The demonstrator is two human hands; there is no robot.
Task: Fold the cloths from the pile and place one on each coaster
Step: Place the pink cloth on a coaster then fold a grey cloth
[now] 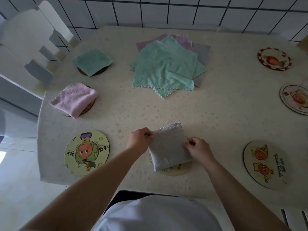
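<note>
So roughly a third of the job looks done here, give or take. Two coasters on the left are already covered: a folded green cloth [92,61] is set on the far one and a folded pink cloth [74,99] on the next one down, with only slivers of coaster seen under each. A third is being handled right now: a folded grey cloth [169,146] is laid over the near centre coaster [175,170], whose rim is only just seen at the front edge. It's pinched at its left corner by the left hand [139,140] and at its right edge by the right hand [198,148], so both grips are closed on the cloth with curled fingers, and it's probably just being squared up. Still bare: the green cartoon coaster [87,152] at near left, the two-figure coaster [265,165] at near right, and two more, a red-rimmed coaster [274,58] and a pale coaster [295,100], along the right side. The pile [166,65] of unfolded cloths is left in the middle of the surface [225,114], green ones on top with purple and grey peeking out underneath, so at least four more folds can be expected.
</note>
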